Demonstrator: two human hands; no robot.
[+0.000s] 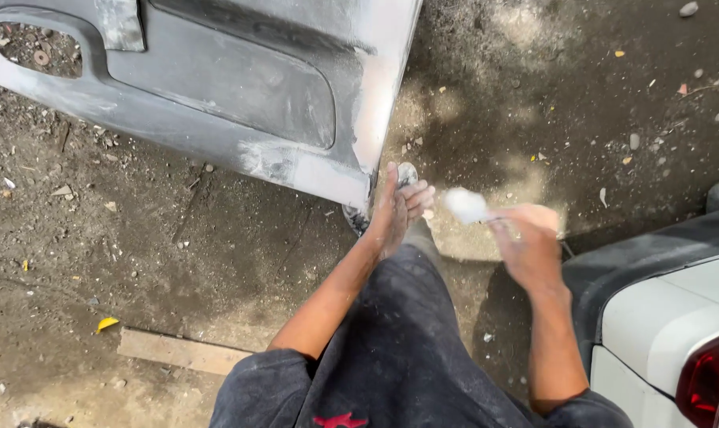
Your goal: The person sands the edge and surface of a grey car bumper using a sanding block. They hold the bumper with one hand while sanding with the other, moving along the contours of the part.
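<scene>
Outdoors, left hand (pixel 397 208) grips a round lid-like disc (pixel 407 172); right hand (pixel 530 242) grips a blurred white lump (pixel 465 204).

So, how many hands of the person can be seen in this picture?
2. The left hand rests at the lower corner of the grey car panel. The right hand is blurred, beside the white car, holding a tool with a white lump. No hand seems hidden.

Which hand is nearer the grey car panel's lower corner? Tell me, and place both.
Left. The left hand sits right beside the grey car panel at its lower corner. The right hand, holding a white lump, is well off to the right.
</scene>
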